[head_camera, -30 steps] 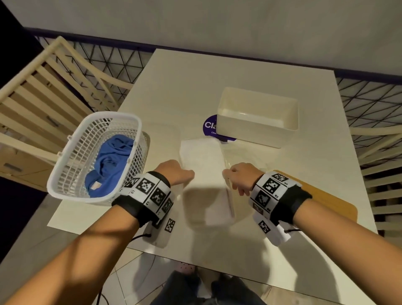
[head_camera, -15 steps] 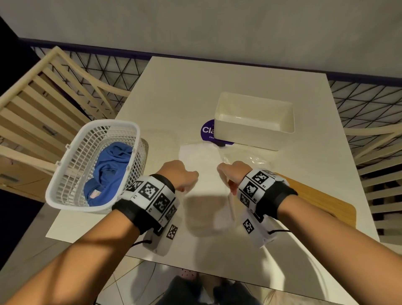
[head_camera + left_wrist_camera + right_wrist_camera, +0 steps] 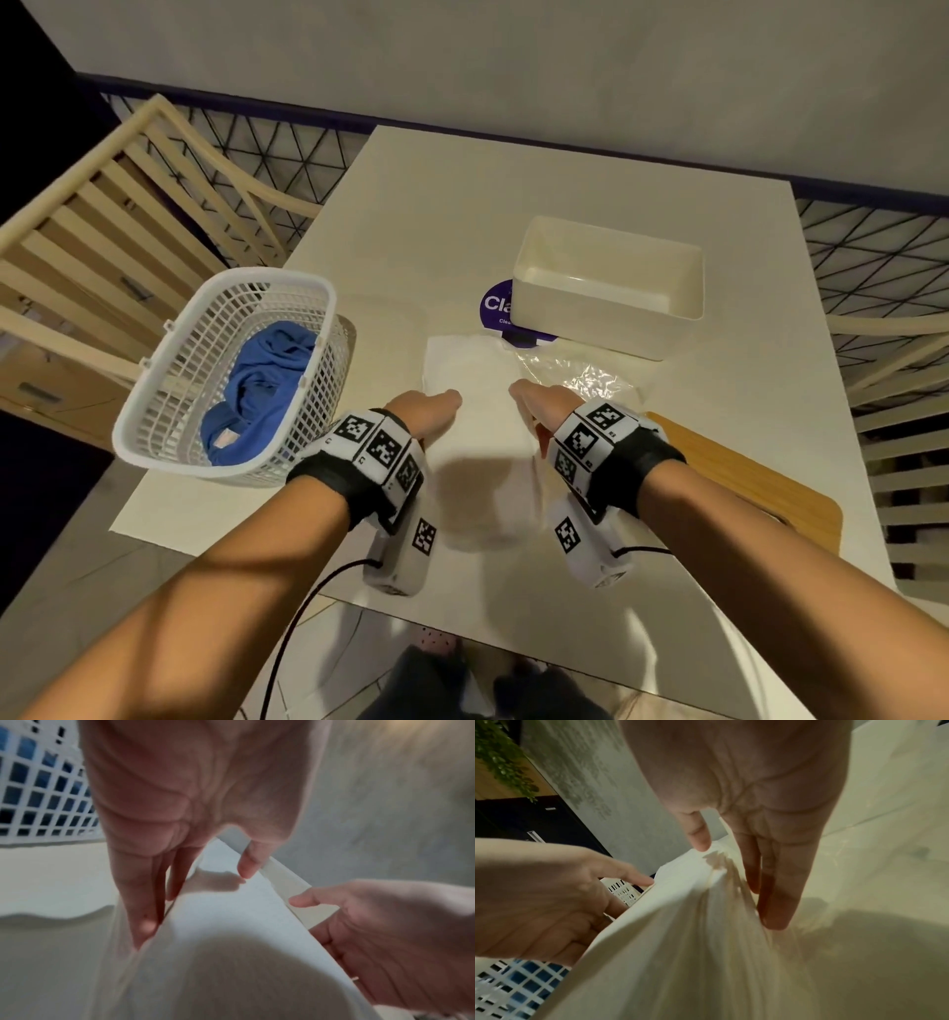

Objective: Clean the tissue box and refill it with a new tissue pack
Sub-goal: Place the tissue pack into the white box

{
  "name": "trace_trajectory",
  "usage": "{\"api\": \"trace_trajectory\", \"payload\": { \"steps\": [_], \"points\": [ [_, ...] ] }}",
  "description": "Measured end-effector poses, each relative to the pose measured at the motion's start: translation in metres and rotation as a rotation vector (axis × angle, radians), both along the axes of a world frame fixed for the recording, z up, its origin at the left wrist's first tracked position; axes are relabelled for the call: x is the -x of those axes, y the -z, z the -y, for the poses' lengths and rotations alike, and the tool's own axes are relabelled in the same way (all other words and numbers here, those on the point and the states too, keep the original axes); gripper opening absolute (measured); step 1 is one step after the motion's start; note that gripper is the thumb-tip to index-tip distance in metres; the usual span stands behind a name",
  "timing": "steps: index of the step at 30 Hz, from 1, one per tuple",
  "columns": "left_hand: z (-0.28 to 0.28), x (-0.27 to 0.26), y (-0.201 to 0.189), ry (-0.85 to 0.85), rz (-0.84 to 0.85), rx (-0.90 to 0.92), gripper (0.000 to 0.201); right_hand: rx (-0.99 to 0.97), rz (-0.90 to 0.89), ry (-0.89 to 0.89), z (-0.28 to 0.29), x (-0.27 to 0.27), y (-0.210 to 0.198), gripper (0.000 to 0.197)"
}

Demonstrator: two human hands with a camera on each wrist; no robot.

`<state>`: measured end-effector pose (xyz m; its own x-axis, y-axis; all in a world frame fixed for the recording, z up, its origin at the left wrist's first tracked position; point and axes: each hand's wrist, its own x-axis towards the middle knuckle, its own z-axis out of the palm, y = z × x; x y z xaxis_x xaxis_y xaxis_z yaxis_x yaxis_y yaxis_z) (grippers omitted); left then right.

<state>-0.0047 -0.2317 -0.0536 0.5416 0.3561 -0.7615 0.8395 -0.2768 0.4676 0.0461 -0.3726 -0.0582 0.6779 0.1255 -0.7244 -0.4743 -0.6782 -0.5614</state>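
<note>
A white tissue stack lies lengthwise in the middle of the table. My left hand grips its left edge, fingers straight down along the side and thumb on top. On the other edge my right hand holds the same way, thumb on top and fingers down the side. Between them the tissue stack bows upward. The cream tissue box stands open and empty behind, to the right. A crumpled clear wrapper lies in front of it.
A white basket with a blue cloth sits at the table's left edge. A wooden lid lies flat at the right. A purple round label shows under the box. Slatted chairs flank the table.
My right hand has moved left, and both hands now sit closer together on the stack. The box, basket and lid have stayed put.
</note>
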Motion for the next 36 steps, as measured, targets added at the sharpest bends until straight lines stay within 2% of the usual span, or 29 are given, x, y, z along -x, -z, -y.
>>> {"api": "trace_trajectory", "payload": {
  "steps": [3, 8, 11, 15, 19, 24, 25, 28, 31, 34, 36],
  "points": [
    [-0.003, -0.002, 0.006, -0.12, 0.033, 0.068, 0.066, -0.015, -0.029, 0.013, 0.001, -0.002, 0.001, 0.041],
    [0.0, -0.002, 0.002, -0.189, 0.051, 0.094, 0.08, -0.046, -0.087, 0.019, -0.001, -0.005, 0.009, 0.046],
    [-0.001, -0.002, 0.002, -0.192, 0.041, 0.076, 0.074, -0.015, -0.076, -0.034, -0.002, -0.001, 0.012, 0.068],
    [-0.006, -0.001, 0.001, -0.213, 0.085, 0.178, 0.061, 0.01, -0.078, -0.06, -0.003, 0.0, 0.009, 0.063],
    [-0.01, 0.002, -0.005, -0.261, 0.132, 0.346, 0.032, -0.11, -0.117, 0.071, 0.001, -0.002, 0.012, 0.077],
    [-0.015, -0.002, -0.001, -0.253, 0.093, 0.385, 0.032, -0.155, -0.154, 0.073, 0.002, -0.001, 0.007, 0.092],
    [-0.016, -0.002, 0.001, -0.258, 0.091, 0.383, 0.034, -0.156, -0.157, 0.069, 0.003, -0.001, 0.008, 0.089],
    [-0.02, -0.002, 0.001, -0.266, 0.108, 0.424, 0.045, -0.173, -0.14, 0.075, 0.009, -0.002, 0.005, 0.063],
    [-0.023, -0.002, 0.002, -0.249, 0.126, 0.467, 0.047, -0.19, -0.125, 0.069, 0.016, -0.003, 0.005, 0.039],
    [-0.023, -0.001, 0.0, -0.176, 0.132, 0.487, 0.048, -0.241, -0.132, 0.065, 0.02, -0.002, 0.002, 0.029],
    [-0.019, -0.003, 0.0, -0.138, 0.119, 0.468, 0.048, -0.267, -0.143, 0.063, 0.022, -0.001, -0.001, 0.031]
  ]
}}
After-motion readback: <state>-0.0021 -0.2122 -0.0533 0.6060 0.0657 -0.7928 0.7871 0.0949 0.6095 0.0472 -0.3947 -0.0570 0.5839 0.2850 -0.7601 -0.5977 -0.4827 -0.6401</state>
